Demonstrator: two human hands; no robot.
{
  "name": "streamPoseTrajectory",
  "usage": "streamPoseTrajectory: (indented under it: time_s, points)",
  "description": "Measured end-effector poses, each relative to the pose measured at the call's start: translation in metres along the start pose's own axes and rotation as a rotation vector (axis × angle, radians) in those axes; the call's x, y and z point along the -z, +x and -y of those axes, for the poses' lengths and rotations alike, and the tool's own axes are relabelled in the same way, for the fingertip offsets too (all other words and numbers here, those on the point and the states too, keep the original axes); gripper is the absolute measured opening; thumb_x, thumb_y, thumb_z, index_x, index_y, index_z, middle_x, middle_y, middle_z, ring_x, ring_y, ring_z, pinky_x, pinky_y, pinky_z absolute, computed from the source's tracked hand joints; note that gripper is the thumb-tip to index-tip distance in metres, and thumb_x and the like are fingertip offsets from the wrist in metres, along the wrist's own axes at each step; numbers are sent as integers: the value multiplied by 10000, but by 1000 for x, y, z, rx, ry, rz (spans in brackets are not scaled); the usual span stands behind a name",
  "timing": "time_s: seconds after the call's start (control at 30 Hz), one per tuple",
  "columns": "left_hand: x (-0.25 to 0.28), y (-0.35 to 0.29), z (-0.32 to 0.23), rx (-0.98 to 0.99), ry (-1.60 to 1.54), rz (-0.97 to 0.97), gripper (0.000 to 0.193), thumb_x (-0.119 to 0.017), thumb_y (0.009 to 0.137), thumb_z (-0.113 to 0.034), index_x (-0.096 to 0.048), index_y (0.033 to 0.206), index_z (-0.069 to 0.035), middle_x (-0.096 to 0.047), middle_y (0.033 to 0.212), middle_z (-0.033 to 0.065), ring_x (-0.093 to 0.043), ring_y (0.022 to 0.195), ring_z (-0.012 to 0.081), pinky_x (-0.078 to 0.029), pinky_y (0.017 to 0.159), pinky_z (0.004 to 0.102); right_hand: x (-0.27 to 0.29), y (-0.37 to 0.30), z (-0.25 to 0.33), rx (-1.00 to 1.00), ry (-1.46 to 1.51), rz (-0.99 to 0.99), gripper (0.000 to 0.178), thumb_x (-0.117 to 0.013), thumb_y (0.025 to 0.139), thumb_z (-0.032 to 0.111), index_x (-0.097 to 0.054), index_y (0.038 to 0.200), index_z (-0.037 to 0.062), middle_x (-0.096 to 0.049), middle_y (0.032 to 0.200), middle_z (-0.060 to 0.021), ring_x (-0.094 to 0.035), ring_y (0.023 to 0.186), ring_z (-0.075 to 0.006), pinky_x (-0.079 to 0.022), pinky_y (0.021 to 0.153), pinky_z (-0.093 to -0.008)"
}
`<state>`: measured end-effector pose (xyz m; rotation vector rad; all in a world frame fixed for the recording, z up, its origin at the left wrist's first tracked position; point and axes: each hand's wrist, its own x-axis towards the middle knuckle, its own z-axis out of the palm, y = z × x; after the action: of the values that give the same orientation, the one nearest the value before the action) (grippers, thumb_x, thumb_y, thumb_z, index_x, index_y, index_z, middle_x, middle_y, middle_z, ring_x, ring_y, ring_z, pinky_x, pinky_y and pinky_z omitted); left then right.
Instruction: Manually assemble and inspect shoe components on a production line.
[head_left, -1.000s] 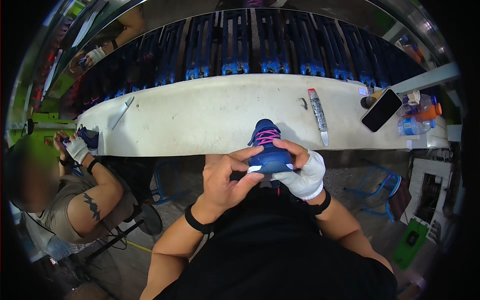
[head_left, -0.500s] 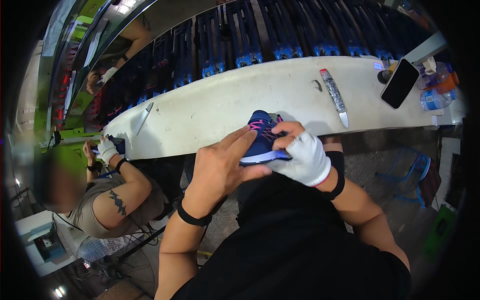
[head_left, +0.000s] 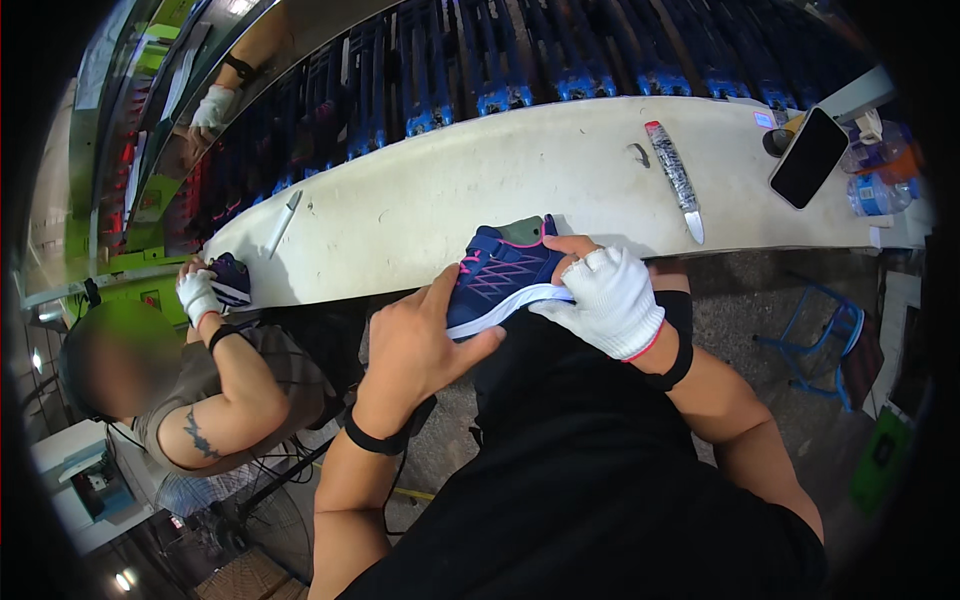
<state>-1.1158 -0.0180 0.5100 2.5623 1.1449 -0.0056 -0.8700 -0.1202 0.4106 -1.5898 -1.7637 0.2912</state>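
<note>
A small navy shoe [head_left: 497, 283] with pink trim, pink laces and a white sole is held sideways at the near edge of the white table. My bare left hand [head_left: 412, 338] grips its toe end, thumb along the sole and fingers over the upper. At the heel, my right hand [head_left: 603, 300], in a white glove with bare fingertips, closes on the shoe's back. A grey-green piece [head_left: 522, 233] shows in the shoe's opening. The underside of the sole is hidden.
On the white table [head_left: 380, 225] lie a knife [head_left: 676, 180] with a wrapped handle, a white pen-like tool [head_left: 285, 222] and a black phone [head_left: 809, 158]. A plastic bottle [head_left: 878, 194] stands far right. A blue-framed conveyor [head_left: 500, 90] runs behind. At left, a co-worker handles another shoe [head_left: 231, 280].
My hands have turned the shoe from toe-toward-me to sideways, so its side now shows. My left hand has moved slightly left and down. The co-worker's gloved hand has shifted too.
</note>
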Motion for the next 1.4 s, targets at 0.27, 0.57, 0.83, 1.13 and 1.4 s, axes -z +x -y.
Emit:
streamPoseTrajectory:
  time_s: [0.27, 0.57, 0.83, 1.13, 1.4]
  points:
    - [9, -7, -31, -146, -68, -100, 756, -978, 776, -271, -672, 1405, 15, -791, 1167, 206, -802, 1007, 344, -646, 839, 419, 10, -18, -12, -73, -60, 50, 679, -1011, 719, 331, -700, 1261, 64, -737, 1365, -110, -766, 1003, -314, -609, 888, -430]
    - [-114, 37, -48, -445, -766, -600, 528, -990, 695, -60, -616, 1066, -37, -644, 1055, 146, -628, 922, 328, -546, 742, 397, 85, 3, 25, 119, 341, -102, 858, -1074, 684, 426, -675, 1340, 44, -787, 1265, -190, -801, 1128, -363, -651, 959, -441]
    - [-94, 12, -58, -507, -811, -603, 452, -932, 702, -47, -587, 994, -34, -590, 989, 152, -587, 887, 376, -503, 767, 455, 69, -3, 47, 113, 209, -90, 781, -1068, 602, 520, -703, 1145, 95, -818, 1161, -106, -810, 1096, -313, -633, 953, -420]
    - [-79, -14, -64, -472, -910, -574, 420, -863, 758, -21, -585, 1073, -21, -565, 983, 148, -545, 861, 366, -464, 744, 458, 59, 5, 65, 127, 146, -28, 838, -1066, 576, 549, -688, 1157, 78, -814, 1183, -126, -804, 1095, -348, -630, 963, -440]
    - [-72, 6, -33, -679, -874, -607, 234, -871, 802, -44, -688, 947, -35, -576, 873, 89, -594, 802, 317, -504, 695, 410, 72, 21, 48, 155, 396, 138, 726, -1082, 643, 414, -711, 1175, 89, -815, 1201, -123, -798, 1121, -347, -625, 973, -451]
